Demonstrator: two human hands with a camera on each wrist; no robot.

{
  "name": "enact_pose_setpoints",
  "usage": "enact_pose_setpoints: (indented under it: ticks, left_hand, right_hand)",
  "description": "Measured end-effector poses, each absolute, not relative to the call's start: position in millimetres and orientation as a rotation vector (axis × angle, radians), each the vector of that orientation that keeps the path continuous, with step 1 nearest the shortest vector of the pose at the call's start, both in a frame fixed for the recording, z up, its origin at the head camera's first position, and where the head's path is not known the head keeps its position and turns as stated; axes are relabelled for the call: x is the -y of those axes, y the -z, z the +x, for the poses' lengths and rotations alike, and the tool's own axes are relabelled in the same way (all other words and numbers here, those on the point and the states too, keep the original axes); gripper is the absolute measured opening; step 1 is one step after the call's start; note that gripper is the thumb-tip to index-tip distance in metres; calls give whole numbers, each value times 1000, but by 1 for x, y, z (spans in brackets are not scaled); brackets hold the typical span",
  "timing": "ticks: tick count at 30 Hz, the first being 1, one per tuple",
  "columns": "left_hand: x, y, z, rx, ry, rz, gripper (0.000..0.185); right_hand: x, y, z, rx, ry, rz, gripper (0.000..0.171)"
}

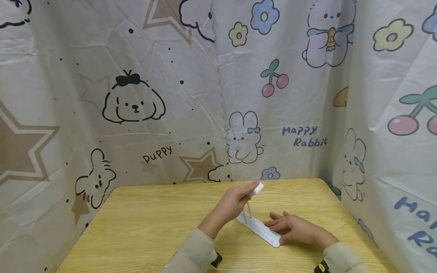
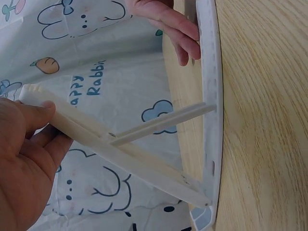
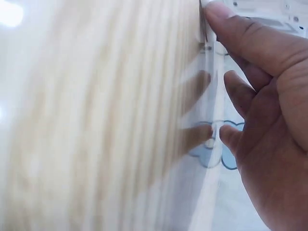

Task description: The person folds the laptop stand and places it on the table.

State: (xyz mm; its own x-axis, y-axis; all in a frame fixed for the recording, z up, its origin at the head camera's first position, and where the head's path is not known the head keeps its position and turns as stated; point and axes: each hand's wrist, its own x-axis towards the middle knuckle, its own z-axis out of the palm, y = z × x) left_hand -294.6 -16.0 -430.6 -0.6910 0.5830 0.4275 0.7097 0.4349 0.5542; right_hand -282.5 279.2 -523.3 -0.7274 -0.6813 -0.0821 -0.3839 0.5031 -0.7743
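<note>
A white plastic folding stand lies on the wooden table (image 1: 153,220). Its long flat base (image 1: 263,230) rests on the tabletop. My left hand (image 1: 235,201) pinches the free end of the hinged upper arm (image 2: 120,154) and holds it lifted above the base, with a thin strut (image 2: 163,122) running between arm and base (image 2: 211,96). My right hand (image 1: 293,229) lies flat with straight fingers (image 2: 178,29) pressing on the near end of the base. In the blurred right wrist view the right hand (image 3: 264,120) touches the stand's edge (image 3: 211,96).
Cartoon-printed cloth (image 1: 136,106) hangs close around the table at the back and on both sides. Bare wood (image 2: 264,120) stretches left of the stand. Both sleeves (image 1: 194,250) reach in from the near edge.
</note>
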Motion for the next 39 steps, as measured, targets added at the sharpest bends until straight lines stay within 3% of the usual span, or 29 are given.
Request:
enact_pose_setpoints:
  ticks: [12,39]
  left_hand:
    - [10,432,-290,2508,1097,-1096,57]
    - [29,433,-292,2492,1131,-1081,57]
  right_hand:
    - [-288,523,-287,-2354,1045,-956,50]
    - [-258,521,-281,-2303,1051,-1044,55]
